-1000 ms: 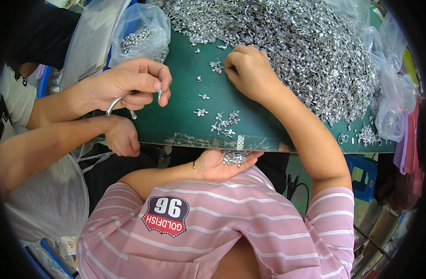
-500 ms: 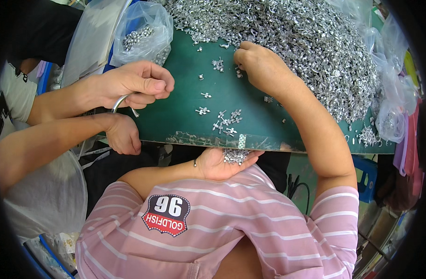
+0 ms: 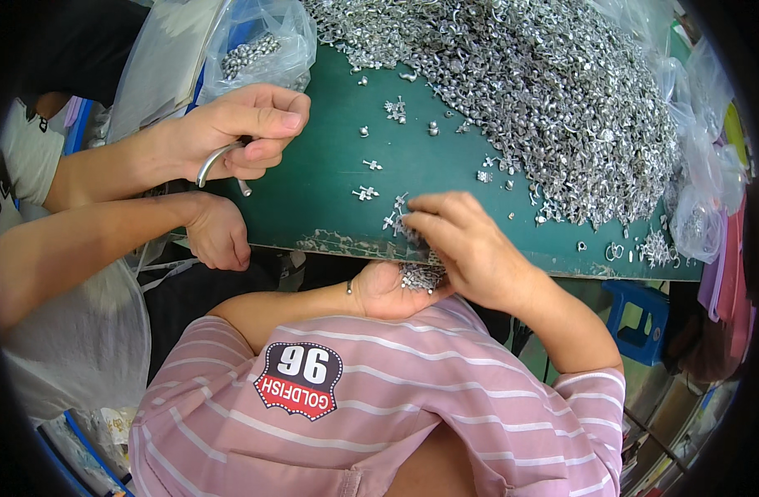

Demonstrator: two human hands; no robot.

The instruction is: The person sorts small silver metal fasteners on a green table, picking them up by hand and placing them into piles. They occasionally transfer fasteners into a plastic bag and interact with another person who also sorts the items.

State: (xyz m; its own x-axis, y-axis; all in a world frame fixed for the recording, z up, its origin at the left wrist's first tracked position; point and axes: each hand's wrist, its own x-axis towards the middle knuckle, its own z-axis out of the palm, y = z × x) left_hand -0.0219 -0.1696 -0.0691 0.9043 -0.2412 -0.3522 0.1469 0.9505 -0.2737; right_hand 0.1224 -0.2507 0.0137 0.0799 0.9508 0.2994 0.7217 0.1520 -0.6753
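Observation:
Palm up just under the table's front edge, my left hand [image 3: 385, 291] cups a small pile of silver metal pieces [image 3: 422, 277]. Right above it, my right hand [image 3: 470, 244] reaches over the edge with its fingers spread and bent. Those fingers partly cover a group of cross-shaped metal pieces [image 3: 393, 220] on the green table [image 3: 313, 199]. Farther off lie a few loose ones, among them a cross-shaped piece [image 3: 366, 193] and a small cluster [image 3: 395, 108]. Whether the right fingertips touch any piece is hidden.
A large heap of silver metal parts [image 3: 553, 108] fills the far right of the table. At the far left stands a clear plastic bag [image 3: 301, 41] of round beads. A co-worker's hands [image 3: 247, 128] are at the left, one wearing a bangle [image 3: 214, 161]. A blue stool [image 3: 636, 321] is below right.
My right hand has come back from beside the heap to the table's front edge, its fingers now spread over the group of pieces. My left hand stays in place with its pile.

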